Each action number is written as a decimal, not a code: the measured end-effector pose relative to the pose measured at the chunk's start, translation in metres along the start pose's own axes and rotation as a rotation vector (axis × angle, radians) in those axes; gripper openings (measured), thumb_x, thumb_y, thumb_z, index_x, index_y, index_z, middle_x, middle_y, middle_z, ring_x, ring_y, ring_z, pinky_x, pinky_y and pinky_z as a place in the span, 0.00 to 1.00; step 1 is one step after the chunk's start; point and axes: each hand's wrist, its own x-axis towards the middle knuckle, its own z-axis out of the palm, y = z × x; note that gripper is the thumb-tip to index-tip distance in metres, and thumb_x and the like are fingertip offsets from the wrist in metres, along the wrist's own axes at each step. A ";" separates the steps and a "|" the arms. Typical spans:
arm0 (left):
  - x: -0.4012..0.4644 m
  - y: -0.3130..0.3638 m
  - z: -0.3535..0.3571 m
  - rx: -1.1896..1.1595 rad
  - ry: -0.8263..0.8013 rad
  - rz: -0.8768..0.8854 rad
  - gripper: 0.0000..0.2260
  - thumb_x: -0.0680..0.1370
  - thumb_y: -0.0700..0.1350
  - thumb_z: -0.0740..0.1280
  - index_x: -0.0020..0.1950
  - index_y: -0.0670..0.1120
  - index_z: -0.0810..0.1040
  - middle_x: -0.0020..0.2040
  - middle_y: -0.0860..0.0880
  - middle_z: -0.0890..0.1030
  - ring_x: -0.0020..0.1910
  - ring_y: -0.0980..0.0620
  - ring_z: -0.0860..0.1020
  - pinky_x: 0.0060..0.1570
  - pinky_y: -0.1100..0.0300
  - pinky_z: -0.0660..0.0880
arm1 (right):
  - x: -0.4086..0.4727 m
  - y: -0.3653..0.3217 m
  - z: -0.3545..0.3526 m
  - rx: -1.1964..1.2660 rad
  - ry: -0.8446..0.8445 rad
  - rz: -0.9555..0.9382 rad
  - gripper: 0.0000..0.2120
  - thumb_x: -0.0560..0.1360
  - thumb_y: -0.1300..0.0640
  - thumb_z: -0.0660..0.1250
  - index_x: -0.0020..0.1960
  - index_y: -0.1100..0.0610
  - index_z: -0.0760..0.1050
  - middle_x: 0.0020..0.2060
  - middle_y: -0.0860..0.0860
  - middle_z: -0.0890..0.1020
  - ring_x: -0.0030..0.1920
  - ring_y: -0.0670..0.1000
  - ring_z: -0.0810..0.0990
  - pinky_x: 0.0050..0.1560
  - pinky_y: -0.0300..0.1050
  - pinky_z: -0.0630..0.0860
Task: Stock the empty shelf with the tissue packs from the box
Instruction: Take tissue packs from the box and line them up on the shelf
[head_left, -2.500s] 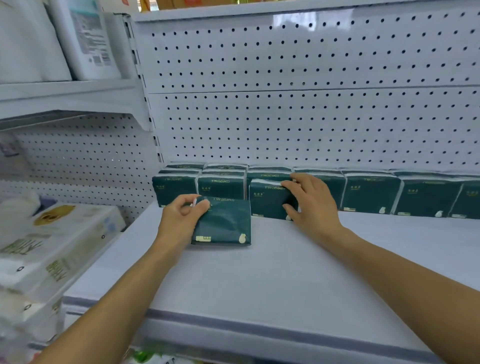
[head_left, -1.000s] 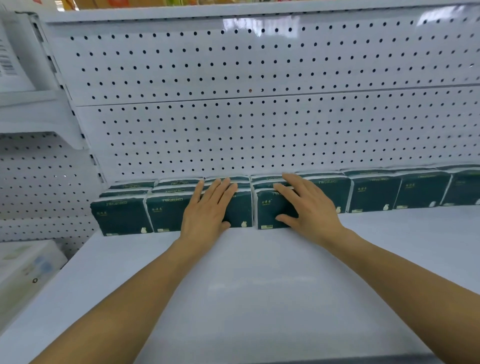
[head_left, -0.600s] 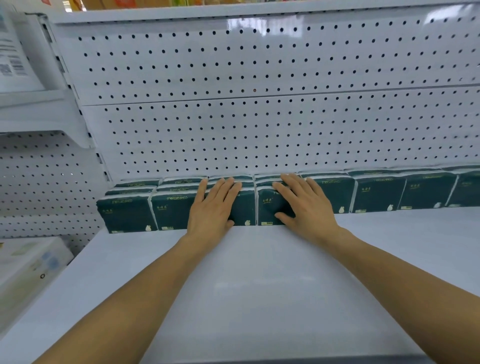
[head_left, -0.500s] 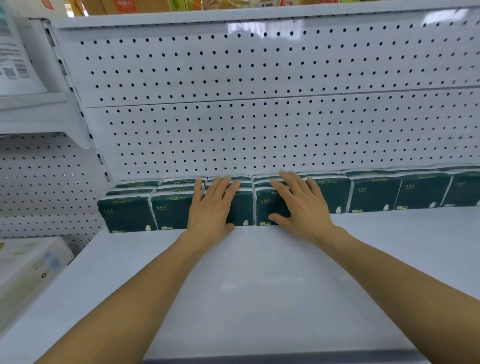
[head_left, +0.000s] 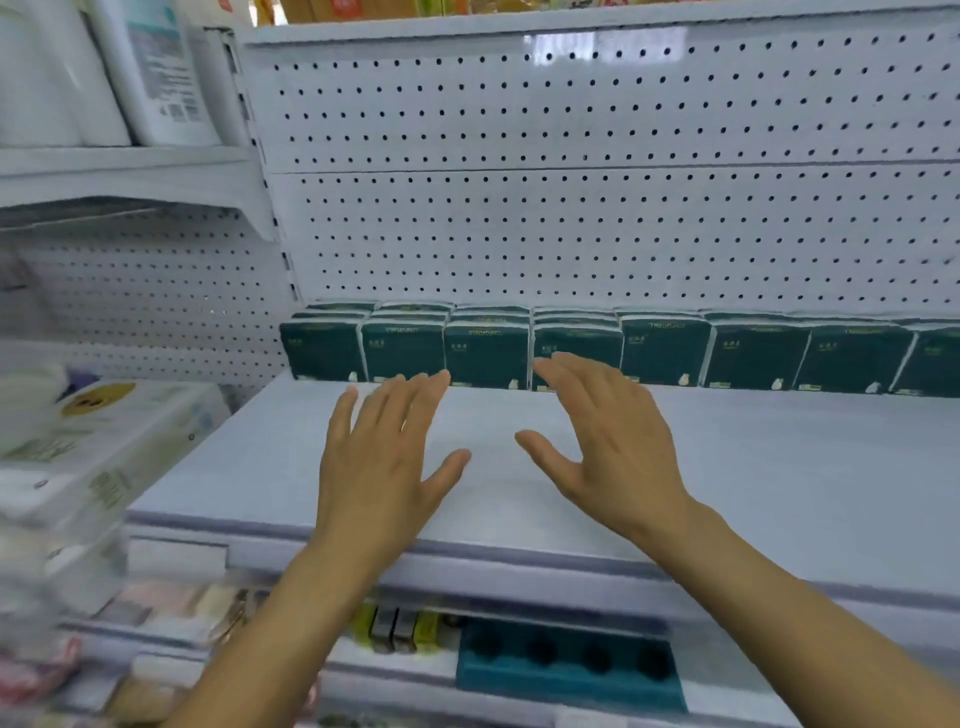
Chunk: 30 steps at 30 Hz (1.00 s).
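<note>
Dark green tissue packs (head_left: 488, 353) stand upright in a row along the back of the white shelf (head_left: 779, 467), against the pegboard wall; on the left side more packs stand behind the front ones. My left hand (head_left: 384, 457) hovers over the shelf in front of the row, fingers straight and spread, holding nothing. Beside it my right hand (head_left: 608, 441) is also flat and empty, its fingertips overlapping a pack in the picture, a little short of it. The box is out of view.
White paper-goods packages (head_left: 98, 436) lie on the neighbouring shelf at left, and tall white packs (head_left: 156, 73) stand on the shelf above it. A blue package (head_left: 571, 665) and small items sit on the shelf below the front edge.
Both hands have let go of the front packs and pulled back toward me, away from the row. The camera has tilted down and left, bringing the lower shelf into view.
</note>
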 end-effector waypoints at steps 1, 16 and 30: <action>-0.016 -0.003 -0.006 0.021 -0.009 -0.015 0.28 0.78 0.62 0.61 0.74 0.50 0.66 0.67 0.48 0.76 0.68 0.45 0.73 0.70 0.40 0.64 | -0.008 -0.010 0.001 0.020 -0.014 -0.023 0.29 0.76 0.38 0.57 0.71 0.52 0.68 0.66 0.52 0.75 0.64 0.56 0.74 0.60 0.54 0.72; -0.207 -0.128 -0.081 0.146 -0.157 -0.205 0.25 0.77 0.57 0.63 0.71 0.45 0.72 0.68 0.47 0.75 0.68 0.47 0.71 0.69 0.41 0.64 | -0.073 -0.206 0.056 0.345 -0.154 -0.459 0.21 0.77 0.48 0.62 0.67 0.56 0.73 0.63 0.55 0.77 0.62 0.57 0.74 0.55 0.53 0.71; -0.418 -0.307 -0.091 -0.159 -0.721 -0.679 0.30 0.79 0.55 0.66 0.78 0.52 0.58 0.76 0.47 0.65 0.73 0.44 0.64 0.66 0.47 0.68 | -0.169 -0.391 0.191 0.466 -0.792 -0.317 0.20 0.80 0.48 0.61 0.71 0.50 0.68 0.66 0.49 0.73 0.64 0.53 0.72 0.53 0.51 0.75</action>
